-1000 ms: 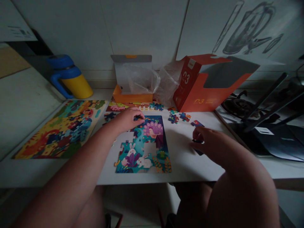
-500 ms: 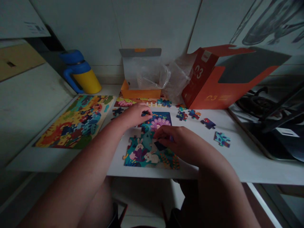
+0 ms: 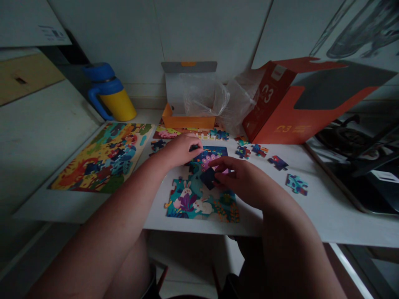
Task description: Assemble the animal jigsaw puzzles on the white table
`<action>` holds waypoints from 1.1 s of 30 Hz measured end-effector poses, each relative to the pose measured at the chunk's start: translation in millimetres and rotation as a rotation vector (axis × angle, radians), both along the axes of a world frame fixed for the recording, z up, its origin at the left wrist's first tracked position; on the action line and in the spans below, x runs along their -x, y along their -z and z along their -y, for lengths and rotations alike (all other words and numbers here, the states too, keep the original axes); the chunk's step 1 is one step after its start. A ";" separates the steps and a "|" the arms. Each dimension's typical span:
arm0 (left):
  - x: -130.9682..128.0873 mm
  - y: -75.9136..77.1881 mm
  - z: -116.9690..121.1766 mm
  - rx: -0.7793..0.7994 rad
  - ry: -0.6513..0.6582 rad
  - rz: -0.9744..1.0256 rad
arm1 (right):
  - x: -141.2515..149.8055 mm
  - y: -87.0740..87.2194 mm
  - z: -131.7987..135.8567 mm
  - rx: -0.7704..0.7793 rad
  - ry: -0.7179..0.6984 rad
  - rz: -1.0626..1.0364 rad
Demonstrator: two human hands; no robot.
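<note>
A partly joined puzzle [image 3: 199, 206] with white rabbits and a purple peacock lies on the white table in front of me. Over its middle, my right hand [image 3: 238, 176] pinches a dark blue puzzle piece [image 3: 208, 178] between thumb and fingers, tilted above the picture. My left hand [image 3: 184, 149] rests at the puzzle's upper left edge with its fingers curled together; whatever they may hold is hidden. Part of the puzzle's left side is covered by the left hand and wrist.
Loose puzzle pieces [image 3: 278, 162] lie to the right. A joined yellow puzzle [image 3: 75, 170] is at left, near a blue-yellow jug [image 3: 120, 106]. Behind stand an open orange box [image 3: 187, 121], crumpled clear plastic [image 3: 238, 99] and a large orange box [image 3: 286, 120].
My right hand has shifted slightly up, and the puzzle piece has turned and risen, showing more of its dark blue face. My left hand stays about in place; the view has shifted slightly.
</note>
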State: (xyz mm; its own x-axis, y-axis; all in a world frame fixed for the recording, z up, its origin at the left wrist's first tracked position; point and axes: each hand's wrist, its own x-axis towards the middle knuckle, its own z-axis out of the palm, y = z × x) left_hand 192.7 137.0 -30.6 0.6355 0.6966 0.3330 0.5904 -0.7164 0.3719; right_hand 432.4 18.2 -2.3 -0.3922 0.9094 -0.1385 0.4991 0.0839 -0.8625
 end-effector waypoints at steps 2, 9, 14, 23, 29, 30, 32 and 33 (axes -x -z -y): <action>-1.2 -2.6 1.6 -0.021 -0.005 0.027 | -0.4 1.4 -0.3 -0.002 0.047 -0.016; -6.3 -15.5 14.0 0.209 0.050 0.255 | -7.4 4.7 -6.8 -0.092 0.263 -0.183; -9.6 -17.4 21.5 0.523 0.184 0.353 | -0.8 4.0 -10.0 -0.048 0.331 -0.432; -1.9 -20.1 9.0 0.472 -0.137 0.605 | 4.4 -14.3 4.7 -0.413 0.344 0.364; 15.3 -19.5 -4.9 0.381 -0.452 0.734 | 32.9 -30.8 37.1 -0.214 -0.168 0.561; 17.8 -17.7 -7.4 0.360 -0.474 0.734 | 38.6 -33.1 43.1 -0.177 -0.214 0.608; 21.5 -14.2 -11.4 0.340 -0.509 0.719 | 47.6 -36.8 52.8 -0.134 -0.246 0.685; 22.5 -12.9 -12.5 0.339 -0.522 0.710 | 50.4 -38.1 56.1 -0.119 -0.236 0.706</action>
State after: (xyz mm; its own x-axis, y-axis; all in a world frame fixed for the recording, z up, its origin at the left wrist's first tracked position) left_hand 170.2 149.5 -17.7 -0.0576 0.9666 0.2496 0.3615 -0.2129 0.9077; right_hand 382.0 -37.9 35.8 -0.4326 0.8369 -0.3354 0.8874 0.3296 -0.3223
